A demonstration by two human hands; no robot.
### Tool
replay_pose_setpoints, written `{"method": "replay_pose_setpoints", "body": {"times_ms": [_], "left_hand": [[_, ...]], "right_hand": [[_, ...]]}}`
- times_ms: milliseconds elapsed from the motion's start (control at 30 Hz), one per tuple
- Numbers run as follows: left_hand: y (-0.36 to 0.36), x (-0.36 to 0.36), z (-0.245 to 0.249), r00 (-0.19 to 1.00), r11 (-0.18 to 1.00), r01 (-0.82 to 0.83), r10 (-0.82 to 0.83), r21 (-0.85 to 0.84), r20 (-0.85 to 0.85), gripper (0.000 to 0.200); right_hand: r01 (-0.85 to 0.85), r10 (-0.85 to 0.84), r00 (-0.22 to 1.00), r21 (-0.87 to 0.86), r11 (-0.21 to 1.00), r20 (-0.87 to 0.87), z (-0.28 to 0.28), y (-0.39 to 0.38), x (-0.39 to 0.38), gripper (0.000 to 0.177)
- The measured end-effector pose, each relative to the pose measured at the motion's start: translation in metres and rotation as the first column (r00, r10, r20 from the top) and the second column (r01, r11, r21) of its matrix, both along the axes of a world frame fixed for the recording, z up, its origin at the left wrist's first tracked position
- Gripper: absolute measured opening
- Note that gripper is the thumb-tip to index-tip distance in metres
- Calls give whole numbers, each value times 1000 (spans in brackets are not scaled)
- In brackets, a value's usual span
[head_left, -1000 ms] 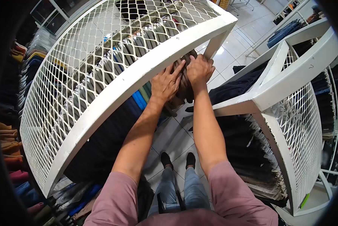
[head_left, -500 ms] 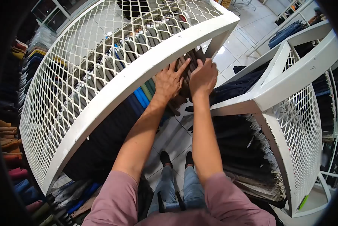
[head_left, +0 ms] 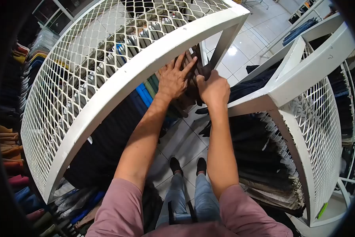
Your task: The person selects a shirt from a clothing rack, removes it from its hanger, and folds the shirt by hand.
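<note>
My left hand (head_left: 172, 79) lies flat against the brown garments (head_left: 191, 94) that hang under the curved white rail (head_left: 118, 89) of the mesh-topped rack (head_left: 86, 55). Its fingers (head_left: 180, 62) are spread and extended, with the tips reaching up beneath the rail, so nothing is enclosed in them. My right hand (head_left: 213, 89) is just beside the left, on the other side of the same garments. Its fingers are curled shut into the brown fabric, and the knuckles face the camera. How much cloth they enclose is hidden by the hand itself. The brown garments sit at the end of the row, next to green and blue garments (head_left: 145, 96). A second white rack (head_left: 304, 79), loaded with dark clothing (head_left: 256, 154), stands to my right. The tiled floor (head_left: 181, 140) and my shoes (head_left: 176, 166) show between both racks
</note>
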State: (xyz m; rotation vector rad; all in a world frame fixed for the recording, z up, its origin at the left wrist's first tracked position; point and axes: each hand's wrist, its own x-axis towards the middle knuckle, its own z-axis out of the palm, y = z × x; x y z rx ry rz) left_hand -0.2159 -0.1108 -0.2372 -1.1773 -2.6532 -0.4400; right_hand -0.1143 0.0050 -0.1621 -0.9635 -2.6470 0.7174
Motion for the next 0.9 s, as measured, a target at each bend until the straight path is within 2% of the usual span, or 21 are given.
{"method": "replay_pose_setpoints", "body": {"times_ms": [167,200,233,333,433,567,633,667,700,767,800,833,900], "left_hand": [[-3,0,5,999,999,16,-15,-38,40,89],[-4,-2,3,999,999,28,-27,-32,41,91],[-6,-3,0,999,999,28,-27,-28,38,91],[-12,-2,1,996,997,76,-76,0,-41,96],[-24,11,12,992,990,115,-119,-81,-42,98],[-42,41,26,989,973,148,-151,-176,-2,99],[-51,55,30,987,966,155,-142,-208,76,98],[-54,62,36,982,963,168,-146,-208,120,88],[-58,66,32,983,965,166,-146,-206,108,88],[-65,74,13,982,984,173,-170,-32,88,75],[-69,84,34,972,983,173,-161,-56,168,66],[-73,94,40,974,984,172,-162,-55,159,66],[-83,109,53,909,992,105,-122,64,397,64]], "right_hand": [[-95,94,994,10,995,47,-21,-16,27,36],[-70,80,991,-96,993,111,-11,-19,33,39],[-70,80,991,-92,993,108,-9,-24,39,39],[-33,43,996,-130,991,77,-17,-41,62,34],[-73,76,997,-134,988,18,-21,-62,89,33],[-71,58,995,-169,983,-80,-26,-84,116,32],[-74,55,991,-159,984,-121,-28,-91,128,31],[-80,55,989,-186,979,-137,-29,-94,134,30],[-83,56,987,-181,980,-149,-24,-99,140,30],[-121,79,975,-201,972,-206,-14,-110,153,29],[-121,66,965,-207,971,-253,-12,-117,160,25],[-124,68,963,-204,971,-262,-7,-122,170,25],[-147,98,970,-215,966,-225,4,-126,187,28]]}}
